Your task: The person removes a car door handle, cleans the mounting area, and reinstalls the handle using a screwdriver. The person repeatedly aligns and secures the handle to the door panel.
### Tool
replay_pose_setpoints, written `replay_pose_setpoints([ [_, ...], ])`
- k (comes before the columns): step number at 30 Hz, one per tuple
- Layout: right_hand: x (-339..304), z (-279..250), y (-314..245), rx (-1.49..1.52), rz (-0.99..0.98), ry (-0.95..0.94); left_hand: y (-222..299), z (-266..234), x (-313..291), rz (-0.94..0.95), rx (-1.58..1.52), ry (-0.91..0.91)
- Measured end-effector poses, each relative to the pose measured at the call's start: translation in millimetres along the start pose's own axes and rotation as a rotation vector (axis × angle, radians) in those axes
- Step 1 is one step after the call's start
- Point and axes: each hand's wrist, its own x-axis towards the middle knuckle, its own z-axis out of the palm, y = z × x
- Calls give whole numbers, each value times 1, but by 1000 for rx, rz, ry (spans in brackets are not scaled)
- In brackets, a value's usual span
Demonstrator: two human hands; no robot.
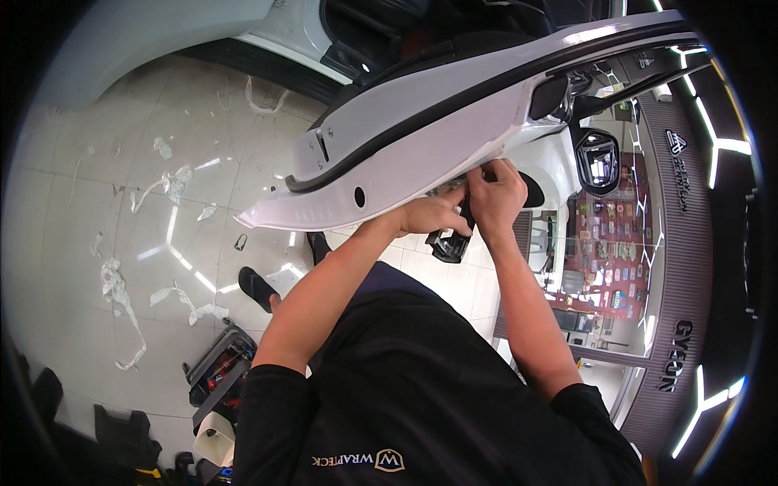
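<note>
Beside us, car door (421,158): stands open, perhaps so both hands can reach its edge.
Tool box (212,354): on the floor at our left, probably placed for easy reaching.
Left hand (429,215): bent fingers touch the black part (450,245), seemingly for steadying; full grip we cannot tell.
Right hand (498,194): fingers curled at the door; whether they pinch something, hidden.
Black part: just beside our fingers, outside the door.

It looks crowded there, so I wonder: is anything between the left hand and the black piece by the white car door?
Nothing visible is in the way: the left hand is at the black piece and seems to touch it. The right hand is close by, beside the car door. I can't see behind the hands.
</note>
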Motion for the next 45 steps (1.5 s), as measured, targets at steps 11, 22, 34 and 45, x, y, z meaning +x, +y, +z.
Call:
replay_pose_setpoints([
  [11, 0, -1, 11, 100, -54, -30, 9, -6, -4, -40, 84, 29],
  [22, 4, -1, 14, 81, -130, -38, 14, -5, 0, -122, 143, -10],
  [34, 10, 19, 18, 234, 33, 74, 23, -7, -4, -132, 57, -35],
  [45, 3, 7, 48, 409, 221, -30, 20, -2, -4, -135, 136, 19],
])
